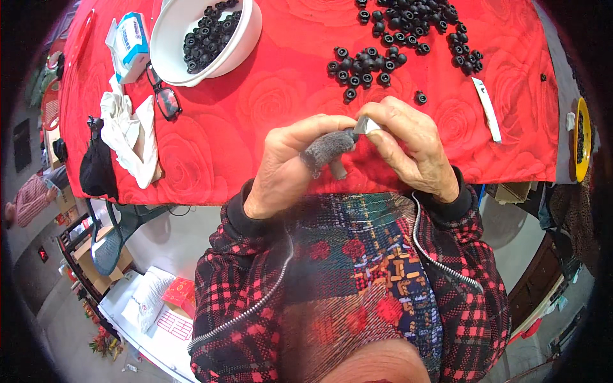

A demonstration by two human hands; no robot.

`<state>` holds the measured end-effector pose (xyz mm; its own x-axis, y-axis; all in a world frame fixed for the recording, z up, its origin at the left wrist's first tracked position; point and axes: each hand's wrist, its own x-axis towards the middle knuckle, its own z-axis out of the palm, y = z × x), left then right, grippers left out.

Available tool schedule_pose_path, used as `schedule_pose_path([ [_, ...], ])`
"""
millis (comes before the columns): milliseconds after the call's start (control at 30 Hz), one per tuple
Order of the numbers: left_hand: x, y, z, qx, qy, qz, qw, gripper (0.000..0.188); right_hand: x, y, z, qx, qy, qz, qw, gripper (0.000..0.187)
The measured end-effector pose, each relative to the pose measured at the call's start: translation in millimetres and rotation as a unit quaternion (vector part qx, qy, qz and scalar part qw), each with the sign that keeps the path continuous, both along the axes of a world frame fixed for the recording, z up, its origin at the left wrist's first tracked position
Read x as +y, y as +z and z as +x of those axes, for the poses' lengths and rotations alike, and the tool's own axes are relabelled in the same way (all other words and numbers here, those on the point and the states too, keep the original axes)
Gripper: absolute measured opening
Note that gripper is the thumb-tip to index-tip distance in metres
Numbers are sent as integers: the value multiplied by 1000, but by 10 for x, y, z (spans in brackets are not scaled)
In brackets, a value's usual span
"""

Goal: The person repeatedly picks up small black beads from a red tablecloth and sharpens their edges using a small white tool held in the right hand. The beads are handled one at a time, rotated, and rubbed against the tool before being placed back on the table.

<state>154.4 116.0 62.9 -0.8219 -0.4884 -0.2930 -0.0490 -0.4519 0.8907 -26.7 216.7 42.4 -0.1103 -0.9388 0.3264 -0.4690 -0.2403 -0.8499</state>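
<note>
Above the table's near edge, my two hands meet. My left hand (pixel 284 159) is closed in a pinch, and a fuzzy grey cover (pixel 329 150) sits where its thumb lies. Between the index fingertip and that cover shows a small dark part (pixel 354 135), mostly hidden. My right hand (pixel 412 147) pinches a small pale, shiny strip (pixel 366 124) between thumb and index finger, its end against the dark part. Beyond the hands lie several round black rubber-like parts (pixel 367 64) with holes, and a single black part (pixel 420 97) apart from them.
A white bowl (pixel 246 54) of similar black parts stands at the far left. Beside it are a tissue pack (pixel 131 48), eyeglasses (pixel 169 103), white gloves (pixel 131 137) and a black cloth item (pixel 97 163). On the right, a white strip (pixel 487 110) lies on the red tablecloth (pixel 517 140).
</note>
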Motion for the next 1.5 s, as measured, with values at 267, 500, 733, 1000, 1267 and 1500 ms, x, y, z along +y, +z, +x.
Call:
schedule_pose_path([
  [267, -33, -109, 44, 34, -3, 95, 995, 25, -29, 2, -6, -29, 17, 17, 999, 21],
  [500, -15, -106, 25, 13, 21, 92, 995, 27, -33, -22, -11, -41, 31, 12, 999, 20],
  [733, -1, -126, 8, 10, 16, 98, 995, 27, -26, -31, -53, -40, 36, 26, 998, 21],
  [1000, -87, -247, -14, 20, 74, 66, 995, 28, -4, 9, 56, -3, 69, 11, 998, 20],
  [1267, -66, -169, -6, 16, 49, 39, 998, 26, -47, 27, 33, -37, -44, 9, 998, 18],
  [1500, -31, -153, -49, 33, 39, 50, 997, 28, -72, -10, 39, -80, -32, 22, 996, 17],
])
